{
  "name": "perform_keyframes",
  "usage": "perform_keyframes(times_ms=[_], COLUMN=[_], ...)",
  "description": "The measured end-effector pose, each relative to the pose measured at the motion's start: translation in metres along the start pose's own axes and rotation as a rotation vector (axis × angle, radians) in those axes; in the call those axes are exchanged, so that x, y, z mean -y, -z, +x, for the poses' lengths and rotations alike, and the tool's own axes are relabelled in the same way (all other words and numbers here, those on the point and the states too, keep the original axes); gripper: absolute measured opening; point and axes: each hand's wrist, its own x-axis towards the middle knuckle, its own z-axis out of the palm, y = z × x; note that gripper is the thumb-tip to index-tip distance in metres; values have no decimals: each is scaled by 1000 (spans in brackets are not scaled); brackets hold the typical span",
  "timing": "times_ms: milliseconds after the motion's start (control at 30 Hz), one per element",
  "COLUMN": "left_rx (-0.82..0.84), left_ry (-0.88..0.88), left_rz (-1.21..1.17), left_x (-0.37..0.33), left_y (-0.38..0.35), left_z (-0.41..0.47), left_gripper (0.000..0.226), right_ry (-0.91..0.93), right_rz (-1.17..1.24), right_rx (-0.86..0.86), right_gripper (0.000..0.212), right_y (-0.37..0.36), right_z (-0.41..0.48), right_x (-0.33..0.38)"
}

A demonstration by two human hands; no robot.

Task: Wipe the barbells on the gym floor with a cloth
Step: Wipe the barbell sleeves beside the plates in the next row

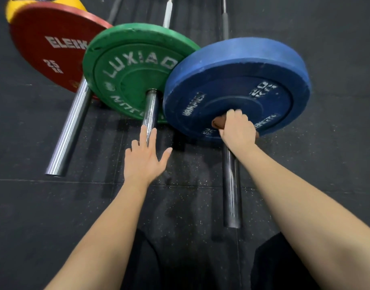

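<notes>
- 3 barbells lie side by side on the dark rubber floor (pixel 326 185), their near sleeves pointing toward the person.
- The right hand (pixel 237 130) is curled tight round a brown cloth (pixel 217 123), which wraps the right sleeve (pixel 232 185) where it meets the hub of the blue plate (pixel 238 80).
- The cloth shows as a small fold to the left of the knuckles, and a sliver of it shows on the other side of the hand.
- The blue plate is marked 20 KG and touches the green plate (pixel 127 70) beside it.
- The left hand (pixel 144 160) is flat, its fingers straight and spread, and holds nothing. Its fingertips lie over the near end of the middle sleeve (pixel 150 109).
- The left sleeve (pixel 68 132) carries a red plate (pixel 50 49) marked 25 KG, with a yellow plate (pixel 14 7) behind it.
- Both forearms are bare, and dark trousers (pixel 274 268) fill the bottom edge.
</notes>
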Motion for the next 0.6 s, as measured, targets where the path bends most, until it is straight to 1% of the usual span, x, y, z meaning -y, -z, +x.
perform_keyframes(times_ms=[67, 200, 267, 333, 400, 467, 567, 600], left_rx=[10, 21, 20, 8, -5, -15, -16, -15], left_ry=[6, 3, 1, 1, 5, 7, 7, 5], left_rz=[-6, -11, -14, -9, -6, -8, -5, -9], left_x=[0, 0, 1, 1, 3, 4, 5, 5], left_y=[3, 8, 8, 5, 2, -1, -3, -2], left_z=[-2, -3, -2, -2, 0, 1, 2, 1], left_gripper=[83, 83, 82, 82, 82, 82, 81, 80], right_ry=[47, 201, 238, 185, 98, 31, -94, -123], right_rz=[-14, -155, -178, -84, 60, 227, 469, 508], right_rx=[44, 68, 110, 161, 160, 93, 24, 36], right_gripper=[38, 35, 36, 38, 41, 54, 92, 99], right_y=[5, 7, 5, 3, -1, -10, -16, -15], right_z=[-21, -89, -108, -103, -87, -76, -70, -70], right_x=[-2, -3, -1, -2, -4, -10, -21, -23])
